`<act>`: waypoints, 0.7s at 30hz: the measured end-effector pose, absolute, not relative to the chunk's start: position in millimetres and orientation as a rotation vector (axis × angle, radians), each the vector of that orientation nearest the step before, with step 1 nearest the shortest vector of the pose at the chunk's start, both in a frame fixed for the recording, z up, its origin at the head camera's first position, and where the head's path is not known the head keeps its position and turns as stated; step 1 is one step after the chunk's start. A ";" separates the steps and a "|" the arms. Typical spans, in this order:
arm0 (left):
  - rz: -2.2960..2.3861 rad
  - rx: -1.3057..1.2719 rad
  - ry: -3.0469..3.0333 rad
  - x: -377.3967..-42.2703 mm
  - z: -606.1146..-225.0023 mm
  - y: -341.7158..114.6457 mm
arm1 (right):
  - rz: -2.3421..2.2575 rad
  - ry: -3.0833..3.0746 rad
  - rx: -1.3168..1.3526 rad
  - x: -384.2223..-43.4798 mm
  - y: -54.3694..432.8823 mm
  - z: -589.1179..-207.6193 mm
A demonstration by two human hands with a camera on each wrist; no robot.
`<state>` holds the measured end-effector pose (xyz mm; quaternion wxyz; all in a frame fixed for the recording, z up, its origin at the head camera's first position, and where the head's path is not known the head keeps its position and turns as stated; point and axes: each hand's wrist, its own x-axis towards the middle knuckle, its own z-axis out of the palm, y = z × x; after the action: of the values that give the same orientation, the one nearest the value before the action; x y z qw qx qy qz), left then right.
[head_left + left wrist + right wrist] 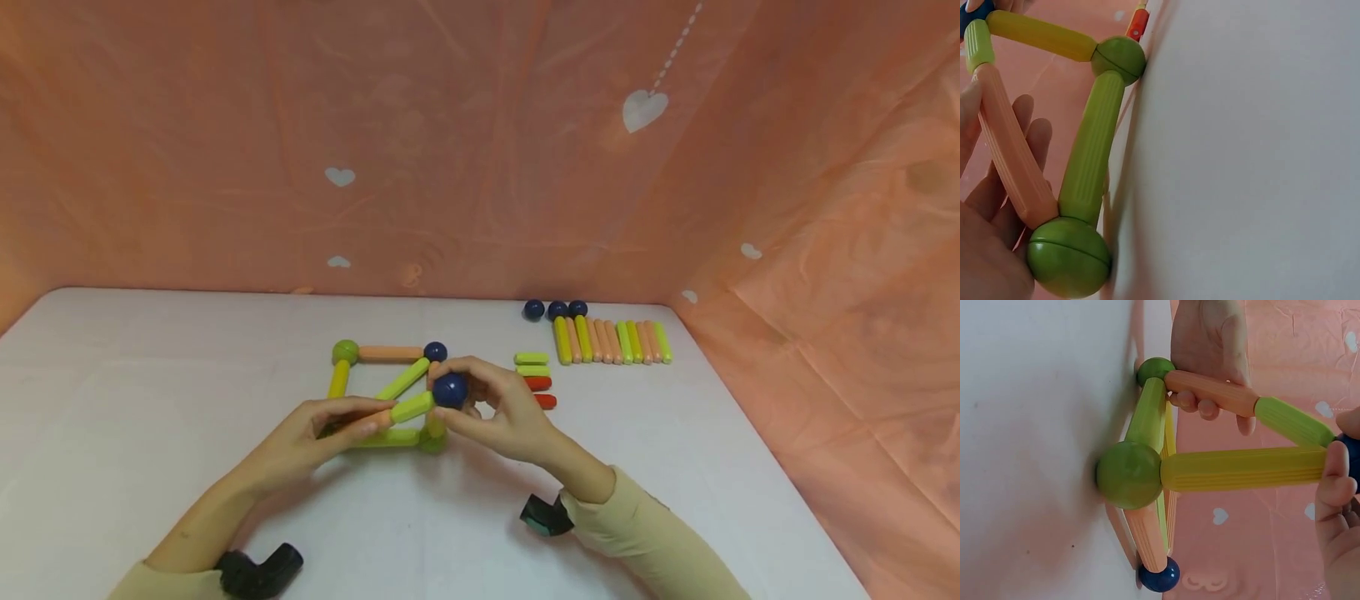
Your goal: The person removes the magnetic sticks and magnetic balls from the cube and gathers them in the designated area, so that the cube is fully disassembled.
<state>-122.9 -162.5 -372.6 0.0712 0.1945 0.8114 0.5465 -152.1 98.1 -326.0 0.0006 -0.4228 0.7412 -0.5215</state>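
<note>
A frame of magnetic-looking rods and balls stands on the table. My right hand pinches a dark blue ball, raised above the base. From that ball a yellow rod runs down to a green corner ball. A short light-green rod also meets the blue ball; its other end joins a peach rod. My left hand holds this peach rod between thumb and fingers, beside another green ball. A green rod links the two green balls. Another light-green rod slants behind my hands.
Behind my hands are the base's far green ball, peach rod and blue ball. To the right lie short green rods and red rods. Farther back are a row of rods and three blue balls.
</note>
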 end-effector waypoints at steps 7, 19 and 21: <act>1.687 0.608 2.438 -119.9 -371.6 -160.1 | -1.685 2.351 -1.216 -151.6 100.2 -326.9; 1.698 0.607 2.432 -119.5 -373.0 -160.4 | -1.650 2.435 -1.208 -150.4 95.4 -324.5; 1.705 0.597 2.420 -119.5 -373.0 -160.4 | -1.645 2.433 -1.211 -149.9 94.6 -324.3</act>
<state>-119.5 -160.4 -373.0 0.0607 0.1973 0.7998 0.5636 -149.9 94.6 -324.3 -0.0175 -0.3812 0.7657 -0.5178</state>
